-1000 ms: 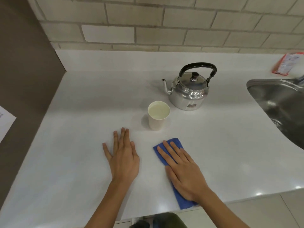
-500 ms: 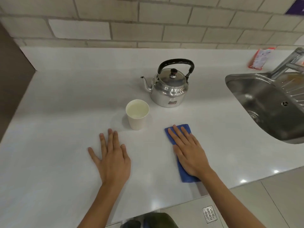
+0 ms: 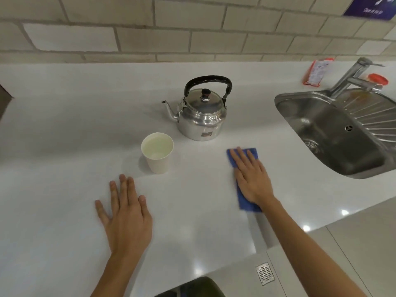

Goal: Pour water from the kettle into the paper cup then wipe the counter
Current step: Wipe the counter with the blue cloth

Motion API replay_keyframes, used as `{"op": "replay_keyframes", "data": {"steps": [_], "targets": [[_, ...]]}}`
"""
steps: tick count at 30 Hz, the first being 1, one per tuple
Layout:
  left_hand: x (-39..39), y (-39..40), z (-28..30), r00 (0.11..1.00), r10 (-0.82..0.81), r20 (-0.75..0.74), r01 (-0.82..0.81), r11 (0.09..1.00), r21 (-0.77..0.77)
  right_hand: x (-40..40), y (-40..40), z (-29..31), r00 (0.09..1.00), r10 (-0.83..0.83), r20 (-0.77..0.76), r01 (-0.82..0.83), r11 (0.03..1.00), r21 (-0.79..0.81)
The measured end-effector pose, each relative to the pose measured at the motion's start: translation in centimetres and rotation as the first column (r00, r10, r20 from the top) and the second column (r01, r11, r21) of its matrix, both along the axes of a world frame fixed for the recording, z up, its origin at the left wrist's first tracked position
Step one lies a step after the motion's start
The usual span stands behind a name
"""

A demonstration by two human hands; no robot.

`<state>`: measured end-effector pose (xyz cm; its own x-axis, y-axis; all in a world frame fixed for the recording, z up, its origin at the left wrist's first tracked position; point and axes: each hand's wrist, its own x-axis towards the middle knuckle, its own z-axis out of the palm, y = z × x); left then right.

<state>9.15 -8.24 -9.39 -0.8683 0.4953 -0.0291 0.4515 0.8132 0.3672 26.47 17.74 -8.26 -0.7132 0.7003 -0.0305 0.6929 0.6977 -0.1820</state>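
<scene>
A shiny metal kettle (image 3: pixel 201 118) with a black handle stands on the white counter (image 3: pixel 64 136), spout pointing left. In front of it and to the left stands a white paper cup (image 3: pixel 158 154) holding water. My right hand (image 3: pixel 251 176) lies flat, fingers extended, pressing a folded blue cloth (image 3: pixel 246 202) onto the counter to the right of the cup. The cloth shows beyond my fingertips and behind my wrist. My left hand (image 3: pixel 125 213) rests flat on the counter, fingers apart, holding nothing, in front of the cup.
A steel sink (image 3: pixel 334 133) with a drainboard and a tap (image 3: pixel 353 78) is set into the counter at the right. A red-and-white packet (image 3: pixel 318 71) and an orange-lidded item (image 3: pixel 378 79) lie behind it. Tiled wall runs along the back; the counter's front edge is near.
My right hand has slid the blue cloth to the right, away from the cup and toward the sink. The view has swung right. My left hand stays flat on the counter.
</scene>
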Motion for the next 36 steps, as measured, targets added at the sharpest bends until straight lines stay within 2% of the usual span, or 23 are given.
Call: {"op": "replay_keyframes", "data": {"steps": [3,5,9,12,15,17,18,20,21,22,23,25,28,30,32,36], "targets": [[0.0,0.0,-0.2,1.000,0.009,-0.006,-0.009,1.000,0.020,-4.7,1.3,0.5,0.996,-0.086,0.008,0.086,0.996,-0.033],[-0.1,0.0,-0.4,1.000,0.019,-0.004,-0.019,0.999,0.026,-5.9,-1.0,0.0,1.000,-0.001,-0.016,0.001,1.000,-0.027],[-0.2,0.0,-0.4,1.000,0.006,0.001,-0.006,0.999,0.045,-1.4,-4.9,-0.7,0.977,0.201,-0.070,-0.203,0.979,-0.022],[0.7,-0.6,0.2,0.999,0.031,0.014,-0.032,0.997,0.071,-1.0,-2.6,-0.5,0.993,0.107,-0.044,-0.108,0.994,-0.032],[4.7,-0.2,2.1,0.999,0.035,0.008,-0.036,0.986,0.166,-4.1,-3.1,0.0,0.999,-0.011,-0.033,0.009,0.998,-0.054],[7.8,1.2,3.2,0.997,-0.058,0.050,0.042,0.962,0.270,-5.1,-5.0,-0.4,0.991,0.047,-0.125,-0.068,0.984,-0.166],[8.9,2.3,3.6,0.989,-0.121,0.085,0.087,0.940,0.330,-4.8,-5.8,-0.5,0.974,0.071,-0.214,-0.131,0.952,-0.278],[9.6,5.3,3.9,0.963,-0.236,0.128,0.170,0.906,0.387,-3.2,-5.8,0.4,0.894,-0.116,-0.432,-0.146,0.837,-0.527],[9.7,7.1,3.7,0.956,-0.273,0.111,0.217,0.907,0.360,-2.3,-4.9,0.7,0.838,-0.237,-0.491,-0.096,0.822,-0.561],[9.7,8.9,3.3,0.952,-0.298,0.068,0.265,0.917,0.298,-1.5,-3.7,1.1,0.799,-0.314,-0.513,-0.019,0.839,-0.543],[9.8,10.8,2.9,0.946,-0.321,0.033,0.307,0.926,0.218,-0.7,-2.4,1.3,0.810,-0.317,-0.493,0.062,0.883,-0.466],[10.1,14.4,2.1,0.938,-0.344,0.045,0.340,0.937,0.083,0.6,0.0,1.3,0.892,-0.255,-0.373,0.156,0.949,-0.275],[10.2,18.9,1.1,0.944,-0.328,0.044,0.330,0.942,-0.061,2.1,2.1,0.6,0.947,-0.252,-0.198,0.224,0.962,-0.155],[10.0,20.3,0.8,0.945,-0.327,0.008,0.326,0.940,-0.101,2.7,2.7,0.1,0.964,-0.218,-0.149,0.202,0.972,-0.117],[9.9,19.8,0.3,0.925,-0.379,0.000,0.378,0.923,-0.073,3.0,3.1,-0.4,0.974,-0.180,-0.135,0.167,0.981,-0.098],[11.0,14.5,-0.4,0.847,-0.530,-0.028,0.528,0.847,-0.060,3.2,3.4,-1.3,0.977,-0.162,-0.137,0.152,0.985,-0.080]]}}
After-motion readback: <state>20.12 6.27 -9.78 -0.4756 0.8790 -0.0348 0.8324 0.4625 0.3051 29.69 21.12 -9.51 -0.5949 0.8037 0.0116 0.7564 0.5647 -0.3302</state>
